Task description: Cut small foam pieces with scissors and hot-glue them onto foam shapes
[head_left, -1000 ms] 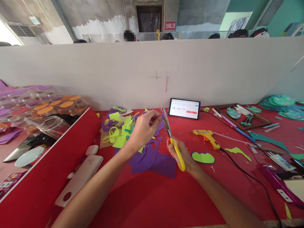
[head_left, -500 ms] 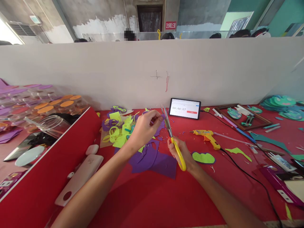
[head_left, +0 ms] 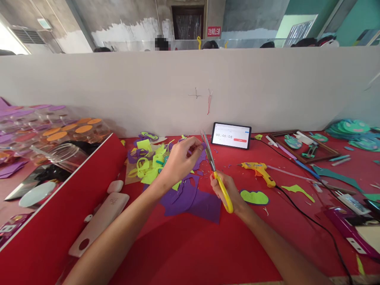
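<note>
My right hand [head_left: 225, 187] is closed around the yellow handles of a pair of scissors [head_left: 221, 186], whose blades point up and away and look slightly parted. Close by the blades, my left hand [head_left: 184, 157] pinches a small piece of purple foam sheet [head_left: 204, 146], mostly hidden behind the fingers. Under both hands lie larger purple foam sheets [head_left: 204, 206] with cut edges. A pile of lime-green foam scraps [head_left: 150, 162] sits just beyond my left forearm. To the right rests a lime-green foam shape with a purple border [head_left: 254, 197].
A tablet [head_left: 230, 135] showing a timer leans on the white partition [head_left: 148, 87]. On the right lie a yellow glue gun [head_left: 258, 171] with its cord and a brown wooden frame [head_left: 326, 154]. A red divider [head_left: 68, 206], a pale power bank [head_left: 101, 225] and clear jars [head_left: 67, 154] occupy the left.
Both hands stay almost in place beside the purple foam piece. The scissor blades look slightly closer together, and the timer has advanced one second.
</note>
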`<move>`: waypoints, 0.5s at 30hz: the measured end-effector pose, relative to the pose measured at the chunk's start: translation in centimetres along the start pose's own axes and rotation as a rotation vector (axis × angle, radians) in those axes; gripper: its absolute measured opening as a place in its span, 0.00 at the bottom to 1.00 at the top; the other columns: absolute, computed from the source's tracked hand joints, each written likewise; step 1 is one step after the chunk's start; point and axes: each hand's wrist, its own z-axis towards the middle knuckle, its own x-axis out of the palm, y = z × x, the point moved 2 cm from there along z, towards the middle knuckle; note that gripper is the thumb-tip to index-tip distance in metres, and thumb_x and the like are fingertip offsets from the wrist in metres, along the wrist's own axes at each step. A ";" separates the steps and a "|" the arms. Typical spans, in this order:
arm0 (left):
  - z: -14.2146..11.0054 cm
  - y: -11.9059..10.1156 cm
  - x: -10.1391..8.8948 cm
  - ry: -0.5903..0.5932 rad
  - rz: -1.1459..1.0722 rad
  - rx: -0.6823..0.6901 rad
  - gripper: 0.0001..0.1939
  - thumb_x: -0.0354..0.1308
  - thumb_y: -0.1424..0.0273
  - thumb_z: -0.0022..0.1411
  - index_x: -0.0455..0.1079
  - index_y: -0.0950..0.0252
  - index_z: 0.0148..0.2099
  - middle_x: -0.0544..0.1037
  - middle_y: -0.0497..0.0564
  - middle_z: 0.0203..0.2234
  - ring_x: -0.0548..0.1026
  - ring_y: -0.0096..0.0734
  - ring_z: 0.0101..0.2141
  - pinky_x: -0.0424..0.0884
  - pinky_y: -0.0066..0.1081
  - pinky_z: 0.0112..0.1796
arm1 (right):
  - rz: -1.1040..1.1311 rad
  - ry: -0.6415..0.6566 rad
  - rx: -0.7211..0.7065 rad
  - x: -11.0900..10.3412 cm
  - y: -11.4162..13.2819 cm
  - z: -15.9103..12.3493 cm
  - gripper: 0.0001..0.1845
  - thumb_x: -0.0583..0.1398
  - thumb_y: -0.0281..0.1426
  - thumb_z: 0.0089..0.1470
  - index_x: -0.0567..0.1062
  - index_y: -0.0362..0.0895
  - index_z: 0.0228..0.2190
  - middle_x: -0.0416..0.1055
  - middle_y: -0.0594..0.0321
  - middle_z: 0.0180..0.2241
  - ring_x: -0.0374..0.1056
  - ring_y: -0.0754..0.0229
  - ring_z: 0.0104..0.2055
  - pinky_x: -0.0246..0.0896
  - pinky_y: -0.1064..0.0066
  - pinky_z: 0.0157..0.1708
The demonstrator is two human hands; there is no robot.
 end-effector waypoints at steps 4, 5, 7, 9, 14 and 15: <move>0.1 -0.2 -0.1 -0.027 0.005 -0.007 0.09 0.51 0.70 0.69 0.65 0.64 0.33 0.69 0.47 0.26 0.64 0.25 0.28 0.63 0.26 0.29 | -0.012 0.002 0.009 0.0 0.0 0.0 0.30 0.54 0.62 0.57 0.63 0.47 0.27 0.56 0.71 0.18 0.51 0.66 0.19 0.46 0.72 0.19; 0.1 -0.3 -0.1 -0.037 0.009 -0.007 0.09 0.51 0.70 0.68 0.65 0.64 0.33 0.69 0.47 0.26 0.64 0.25 0.27 0.62 0.26 0.29 | -0.019 0.000 0.013 0.0 0.0 0.0 0.31 0.54 0.62 0.57 0.63 0.47 0.27 0.56 0.71 0.18 0.51 0.66 0.19 0.45 0.72 0.19; 0.1 -0.4 -0.2 -0.052 0.009 -0.004 0.09 0.52 0.71 0.68 0.65 0.64 0.33 0.69 0.47 0.26 0.64 0.25 0.27 0.62 0.27 0.29 | -0.029 -0.003 0.018 0.0 0.1 0.0 0.31 0.55 0.62 0.57 0.63 0.47 0.26 0.56 0.71 0.18 0.51 0.66 0.18 0.45 0.72 0.19; 0.1 -0.5 -0.3 -0.059 0.000 -0.006 0.08 0.51 0.70 0.68 0.66 0.64 0.34 0.69 0.47 0.26 0.64 0.25 0.27 0.63 0.27 0.29 | -0.032 -0.001 0.021 0.0 0.2 -0.1 0.30 0.55 0.62 0.57 0.63 0.47 0.26 0.56 0.71 0.17 0.51 0.66 0.18 0.45 0.72 0.19; 0.0 -0.2 -0.3 -0.069 -0.023 -0.019 0.08 0.50 0.70 0.69 0.66 0.64 0.36 0.70 0.47 0.27 0.65 0.25 0.27 0.64 0.27 0.30 | -0.043 0.002 0.021 -0.1 0.2 -0.1 0.31 0.55 0.62 0.57 0.63 0.47 0.26 0.56 0.70 0.18 0.52 0.66 0.19 0.45 0.72 0.19; 0.0 -0.2 -0.3 -0.072 -0.026 -0.019 0.08 0.50 0.69 0.70 0.66 0.64 0.36 0.70 0.47 0.27 0.65 0.25 0.27 0.64 0.27 0.30 | -0.041 0.002 0.019 -0.1 0.0 -0.1 0.31 0.54 0.62 0.57 0.63 0.47 0.26 0.57 0.70 0.19 0.52 0.66 0.20 0.46 0.72 0.19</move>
